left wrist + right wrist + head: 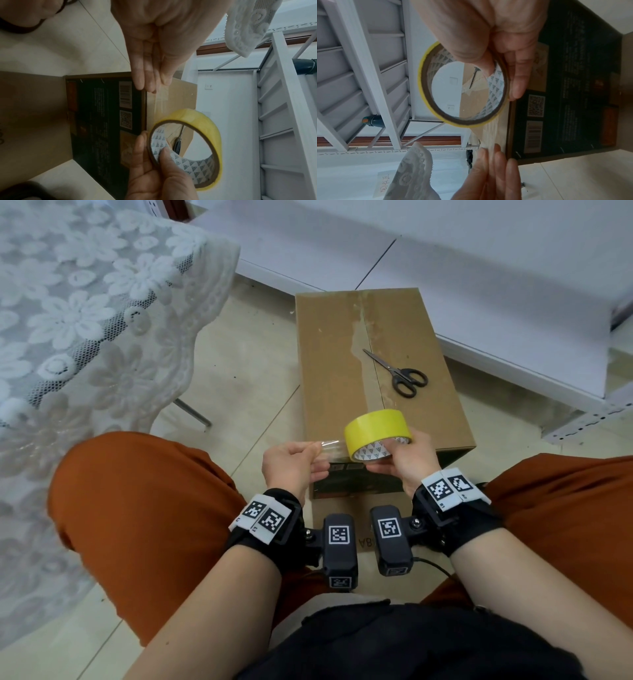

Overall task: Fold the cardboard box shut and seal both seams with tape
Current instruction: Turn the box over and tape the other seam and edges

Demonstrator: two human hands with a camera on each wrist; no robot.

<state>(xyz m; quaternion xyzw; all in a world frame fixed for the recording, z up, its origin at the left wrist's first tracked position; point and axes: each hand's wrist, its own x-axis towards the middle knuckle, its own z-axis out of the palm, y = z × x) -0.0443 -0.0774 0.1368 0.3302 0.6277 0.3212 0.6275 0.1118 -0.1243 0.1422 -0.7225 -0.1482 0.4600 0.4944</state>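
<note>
Head view: cardboard box (pixel 373 364) on floor, flaps closed, scissors (pixel 399 373) on top. Right hand (pixel 407 457) grips yellow tape roll (pixel 376 426) above the box's near edge. Left hand (pixel 291 463) pinches the pulled-out clear tape strip (pixel 330 448).

Left wrist view: thumb and fingers (pixel 145 75) closed on strip.

Right wrist view: thumb inside roll's core, fingers (pixel 520 75) outside.
</note>
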